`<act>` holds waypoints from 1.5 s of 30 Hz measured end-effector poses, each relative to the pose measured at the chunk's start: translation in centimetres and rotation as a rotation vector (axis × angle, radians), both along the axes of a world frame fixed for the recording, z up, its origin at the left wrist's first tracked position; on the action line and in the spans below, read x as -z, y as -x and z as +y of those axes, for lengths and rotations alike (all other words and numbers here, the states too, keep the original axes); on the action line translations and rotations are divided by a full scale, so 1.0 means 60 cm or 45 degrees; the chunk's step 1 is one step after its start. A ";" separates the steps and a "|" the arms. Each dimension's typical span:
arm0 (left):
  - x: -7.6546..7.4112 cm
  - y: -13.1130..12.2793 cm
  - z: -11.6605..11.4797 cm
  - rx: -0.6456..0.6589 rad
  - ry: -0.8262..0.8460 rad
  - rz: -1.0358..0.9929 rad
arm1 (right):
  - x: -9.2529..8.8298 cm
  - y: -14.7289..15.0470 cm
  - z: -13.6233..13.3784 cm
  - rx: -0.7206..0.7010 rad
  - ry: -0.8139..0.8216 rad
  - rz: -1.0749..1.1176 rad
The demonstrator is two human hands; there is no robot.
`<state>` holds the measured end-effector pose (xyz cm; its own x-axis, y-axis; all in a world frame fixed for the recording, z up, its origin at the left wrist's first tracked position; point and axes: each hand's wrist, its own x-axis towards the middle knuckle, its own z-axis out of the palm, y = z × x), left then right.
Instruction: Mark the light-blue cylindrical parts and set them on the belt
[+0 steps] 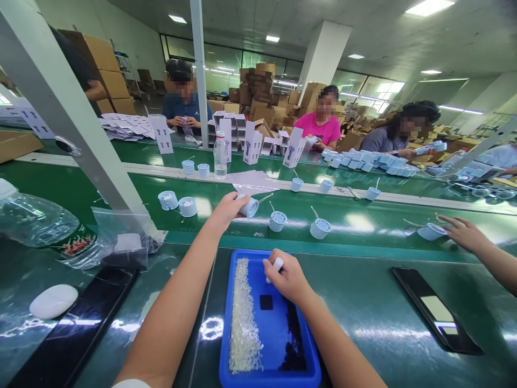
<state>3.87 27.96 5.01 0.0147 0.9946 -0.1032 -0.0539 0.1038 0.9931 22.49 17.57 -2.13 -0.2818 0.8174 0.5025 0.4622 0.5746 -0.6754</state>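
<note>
My left hand [225, 213] grips a light-blue round plastic housing [252, 207] with thin wires sticking out, held over the green belt. My right hand [287, 276] is closed around a white pen-like tool [278, 264] above a blue tray [224, 345]. In that tray, small translucent pieces [244, 337] are heaped along the left side, and small black pieces [294, 347] lie along the right. Between them is a black square [266, 302]. Two more wired housings, a nearer one [320, 228] and another [278, 221], stand right of my left hand.
At right, a co-worker's hand [464, 233] reaches to another housing [431, 231]. A phone [438, 310] lies right of the tray. Leftward are a large bottle [36, 221], a plastic bag [123, 237] and a metal post [81, 129]. A small bottle [220, 156] stands farther back.
</note>
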 end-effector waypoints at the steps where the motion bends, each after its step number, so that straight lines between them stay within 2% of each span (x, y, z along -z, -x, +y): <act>1: 0.001 0.000 0.000 0.003 -0.002 -0.007 | -0.002 -0.001 -0.001 0.021 -0.025 0.009; 4: 0.002 0.000 -0.002 -0.004 -0.004 -0.047 | -0.010 -0.004 -0.007 0.040 -0.082 0.101; 9: -0.001 -0.010 -0.004 0.071 0.006 -0.137 | -0.016 0.006 -0.023 -0.283 0.026 -0.014; 11: -0.005 -0.016 -0.007 0.119 0.007 -0.173 | -0.017 0.009 -0.022 -0.197 0.015 0.140; 13: -0.009 -0.022 -0.012 0.156 0.013 -0.181 | -0.019 0.006 -0.016 0.002 -0.005 0.430; 16: -0.013 -0.030 -0.019 0.211 0.019 -0.140 | -0.022 -0.007 -0.003 0.218 0.102 0.843; 21: -0.015 -0.043 -0.027 0.274 0.015 -0.105 | -0.020 -0.018 0.011 0.204 0.251 1.162; 33: -0.022 -0.052 -0.035 0.328 0.002 -0.069 | -0.016 -0.016 0.012 0.133 0.265 1.222; 45: -0.027 -0.057 -0.042 0.316 0.013 -0.074 | -0.015 -0.016 0.009 0.177 0.239 1.192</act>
